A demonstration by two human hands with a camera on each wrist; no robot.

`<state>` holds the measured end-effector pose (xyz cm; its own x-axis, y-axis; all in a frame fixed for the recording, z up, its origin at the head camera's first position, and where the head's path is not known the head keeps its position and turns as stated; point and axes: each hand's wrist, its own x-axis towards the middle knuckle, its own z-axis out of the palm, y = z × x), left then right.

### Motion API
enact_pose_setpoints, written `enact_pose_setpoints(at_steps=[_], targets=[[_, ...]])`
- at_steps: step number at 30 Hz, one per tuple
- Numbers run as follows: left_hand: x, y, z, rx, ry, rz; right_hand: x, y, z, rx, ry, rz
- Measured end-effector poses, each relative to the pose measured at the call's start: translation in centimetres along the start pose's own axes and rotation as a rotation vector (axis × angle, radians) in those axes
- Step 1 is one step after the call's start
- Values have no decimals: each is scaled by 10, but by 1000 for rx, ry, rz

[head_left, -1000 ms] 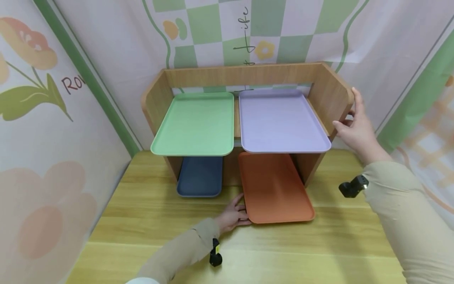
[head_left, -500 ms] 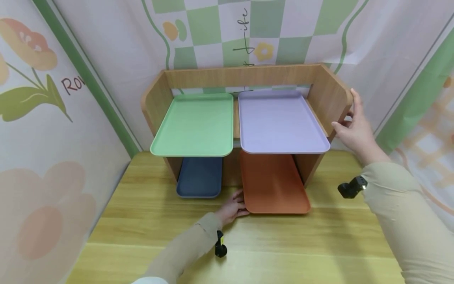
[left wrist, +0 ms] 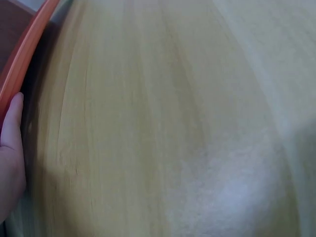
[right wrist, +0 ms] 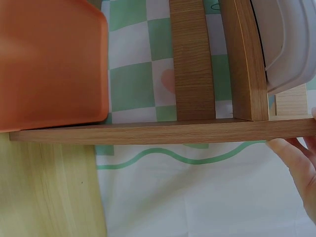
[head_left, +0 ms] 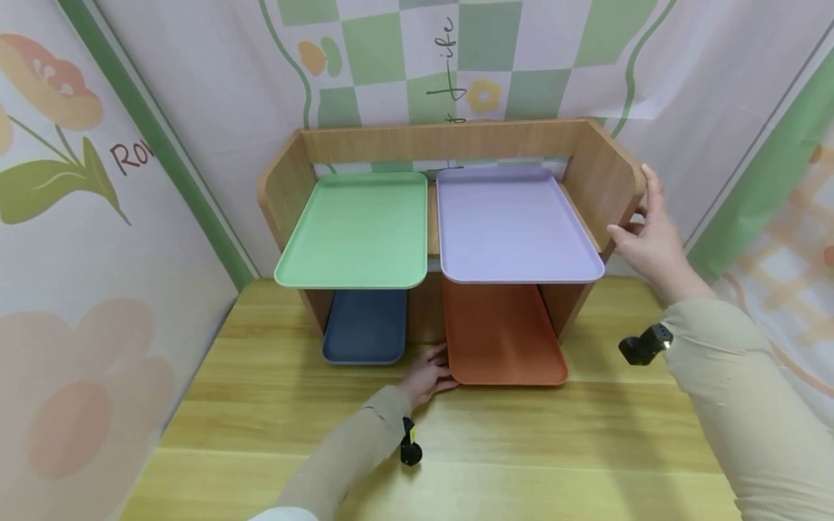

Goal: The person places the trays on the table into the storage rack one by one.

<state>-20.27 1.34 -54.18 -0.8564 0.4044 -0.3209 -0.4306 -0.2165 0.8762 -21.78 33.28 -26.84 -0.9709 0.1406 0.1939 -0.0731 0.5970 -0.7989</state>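
In the head view my left hand (head_left: 426,375) holds the near left corner of an orange tray (head_left: 504,336), one digit lying along its front edge. The tray is in the lower right bay of a wooden desktop shelf (head_left: 449,143), its near end sticking out. The left wrist view has the hand (left wrist: 11,153) against the tray's rim (left wrist: 24,54). On the right, my right hand (head_left: 651,239) grips the upper front edge of the shelf's side panel. The right wrist view shows its fingers at that panel (right wrist: 163,132).
A green tray (head_left: 355,231) and a lilac tray (head_left: 517,228) lie on the upper level, overhanging its front. Below the green one is a dark blue tray (head_left: 366,329). The shelf stands on a wooden table (head_left: 521,463), with a patterned curtain (head_left: 521,43) behind.
The orange tray has slid back deeper into the lower right bay, my left hand moving along with it. My right hand stays on the side panel.
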Motion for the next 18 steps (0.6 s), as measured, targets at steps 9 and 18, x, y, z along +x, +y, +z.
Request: enact_pose_setpoints(at_steps=[9, 18], targets=[[-6, 9, -6, -55, -76, -57, -1, 2, -2, 11, 3, 4], [-29, 27, -29, -75, -266, -122, -2, 8, -5, -19, 5, -13]])
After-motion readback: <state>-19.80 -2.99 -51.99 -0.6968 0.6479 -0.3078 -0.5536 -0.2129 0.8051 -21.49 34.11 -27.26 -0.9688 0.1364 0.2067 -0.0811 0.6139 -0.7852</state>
